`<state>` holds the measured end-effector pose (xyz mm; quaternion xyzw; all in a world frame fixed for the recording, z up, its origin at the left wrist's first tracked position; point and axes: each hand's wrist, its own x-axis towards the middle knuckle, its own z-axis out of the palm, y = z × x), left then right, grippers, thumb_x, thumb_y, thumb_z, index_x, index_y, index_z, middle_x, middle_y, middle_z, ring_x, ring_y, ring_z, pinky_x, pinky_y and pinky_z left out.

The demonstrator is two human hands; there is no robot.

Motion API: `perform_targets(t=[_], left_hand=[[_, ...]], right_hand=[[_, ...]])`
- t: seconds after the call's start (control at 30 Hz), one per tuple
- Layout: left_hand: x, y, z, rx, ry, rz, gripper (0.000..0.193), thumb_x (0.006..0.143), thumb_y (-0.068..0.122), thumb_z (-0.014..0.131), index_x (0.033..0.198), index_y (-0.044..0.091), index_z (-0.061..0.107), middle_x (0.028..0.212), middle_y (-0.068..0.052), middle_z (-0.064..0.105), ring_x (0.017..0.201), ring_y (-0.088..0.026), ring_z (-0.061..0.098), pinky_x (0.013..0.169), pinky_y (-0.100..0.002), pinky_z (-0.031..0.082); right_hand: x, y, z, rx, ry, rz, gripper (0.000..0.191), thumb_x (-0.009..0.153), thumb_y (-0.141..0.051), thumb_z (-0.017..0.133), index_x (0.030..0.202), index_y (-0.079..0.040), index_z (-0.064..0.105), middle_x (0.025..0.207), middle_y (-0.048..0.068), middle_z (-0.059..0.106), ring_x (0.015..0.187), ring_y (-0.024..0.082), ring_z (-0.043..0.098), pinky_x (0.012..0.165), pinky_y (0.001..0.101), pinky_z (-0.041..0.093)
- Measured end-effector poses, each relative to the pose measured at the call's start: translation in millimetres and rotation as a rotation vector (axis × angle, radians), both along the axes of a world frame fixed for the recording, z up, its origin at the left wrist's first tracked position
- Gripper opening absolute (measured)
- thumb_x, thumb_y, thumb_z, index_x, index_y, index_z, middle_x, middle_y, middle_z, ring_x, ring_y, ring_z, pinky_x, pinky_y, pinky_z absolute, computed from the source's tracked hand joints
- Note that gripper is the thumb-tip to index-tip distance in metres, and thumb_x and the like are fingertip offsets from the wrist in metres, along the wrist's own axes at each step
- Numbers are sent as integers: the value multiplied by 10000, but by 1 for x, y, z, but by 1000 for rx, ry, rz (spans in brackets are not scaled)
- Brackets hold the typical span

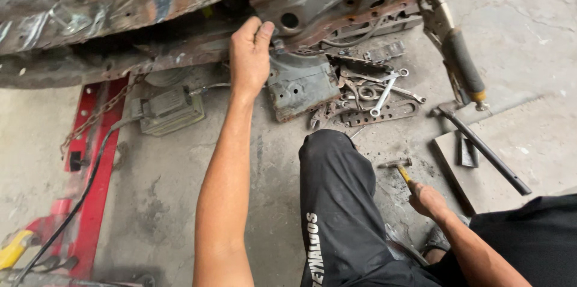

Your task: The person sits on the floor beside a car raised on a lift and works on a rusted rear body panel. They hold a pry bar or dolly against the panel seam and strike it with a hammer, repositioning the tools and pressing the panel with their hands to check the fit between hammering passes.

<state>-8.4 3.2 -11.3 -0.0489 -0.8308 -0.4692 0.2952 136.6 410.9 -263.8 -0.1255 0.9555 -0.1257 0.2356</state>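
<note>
My left hand [250, 52] is up on the rusty panel [180, 4], fingers [264, 31] together and curled over its lower edge, thumb alongside, gripping the metal right next to a round hole [290, 20]. The arm runs straight out from the bottom of view, elbow nearly locked, wrist bent slightly back.

My right hand [428, 198] is low by my knee [333, 161], fingers closed around the yellow handle of a hammer [399, 167]. The head points away from me and sits just over the floor [180, 167]; whether it touches the concrete I cannot tell. The forearm comes in from the lower right, angled up and left.

The panel is badly corroded, brown and flaking, with bare grey patches and a row of small holes along the edge. It stretches across the whole top of view, its edge hanging above the floor.

Just below my left hand a bent grey bracket [300, 85] leans on the floor. Beside it lies a heap of wrenches [381, 91] and scrap strips. Locking pliers [454, 52] with a dark grip are clamped to the panel's right end. A black bar [484, 152] lies across a slab on the right. On the left, a red frame [96, 161] with a chain [99, 112], and a grey box [168, 109] with a cable.
</note>
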Motion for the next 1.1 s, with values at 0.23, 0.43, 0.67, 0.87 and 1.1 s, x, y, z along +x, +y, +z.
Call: perform_targets(t=[0.23, 0.43, 0.67, 0.87, 1.1], left_hand=[[0, -7, -1, 24, 17, -45, 395, 1074, 221, 620, 827, 15, 390, 717, -31, 304, 713, -106, 309, 586, -324, 351], [2, -7, 1, 26, 36, -50, 357, 1072, 205, 609, 836, 17, 418, 715, -28, 307, 708, -104, 316, 585, -325, 355], [14, -4, 16, 113, -21, -154, 97, 930, 38, 698, 946, -7, 614, 794, -38, 708, 745, -54, 547, 686, -272, 484], [16, 4, 20, 76, -77, -60, 137, 880, 23, 749, 919, -25, 627, 797, -65, 737, 723, -73, 595, 684, -284, 507], [16, -3, 11, 82, -40, -78, 69, 975, 26, 667, 980, -23, 619, 748, -33, 636, 710, -77, 491, 651, -285, 456]], right_hand=[[5, -4, -1, 3, -21, -33, 512, 817, -233, 639, 1325, -179, 606, 980, 199, 739, 959, 386, 716, 860, 495, 574], [8, -3, 0, -8, -25, -11, 563, 810, -242, 677, 1358, -162, 571, 1027, 182, 737, 991, 380, 709, 873, 484, 569], [11, -1, 2, -129, 16, 55, 670, 746, -217, 755, 1371, -112, 538, 1067, 190, 716, 977, 390, 698, 842, 479, 568], [16, -1, -2, -50, -4, 105, 649, 797, -287, 743, 1394, -136, 539, 1005, 162, 718, 952, 351, 701, 818, 446, 569], [22, -1, -5, -146, -77, 93, 616, 791, -194, 703, 1394, -188, 575, 961, 151, 735, 924, 322, 711, 814, 424, 570]])
